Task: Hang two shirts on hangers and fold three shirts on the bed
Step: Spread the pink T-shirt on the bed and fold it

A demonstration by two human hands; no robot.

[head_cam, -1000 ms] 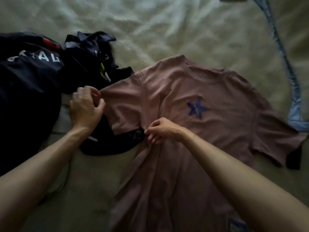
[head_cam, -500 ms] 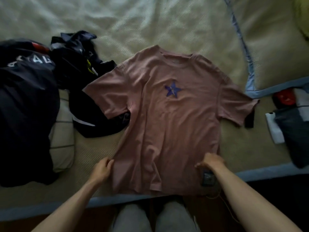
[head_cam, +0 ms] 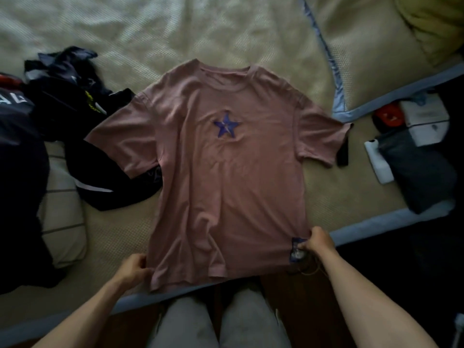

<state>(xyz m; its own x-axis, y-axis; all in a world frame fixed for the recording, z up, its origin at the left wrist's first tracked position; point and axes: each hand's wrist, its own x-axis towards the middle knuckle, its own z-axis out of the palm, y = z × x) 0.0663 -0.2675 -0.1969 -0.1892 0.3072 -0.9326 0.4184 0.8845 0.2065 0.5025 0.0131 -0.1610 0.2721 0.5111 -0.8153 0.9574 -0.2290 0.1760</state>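
A dark navy garment with white lettering [head_cam: 17, 156] at the left of the frame is cut off by the edge, so its letters cannot be read. The crumpled dark clothes pile [head_cam: 75, 96] beside it slips partly under the left sleeve of the dusty-pink star-print T-shirt [head_cam: 226, 184]. A small black item [head_cam: 343, 153] peeks from under the right sleeve; what it is cannot be told. The dark label [head_cam: 296, 249] at the lower right hem is blurred. The yellow-green cushion [head_cam: 434, 23] at upper right is cropped.

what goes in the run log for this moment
pink star t-shirt flat, face up on bed | left hand grips hem corner | right hand grips hem corner | unfolded
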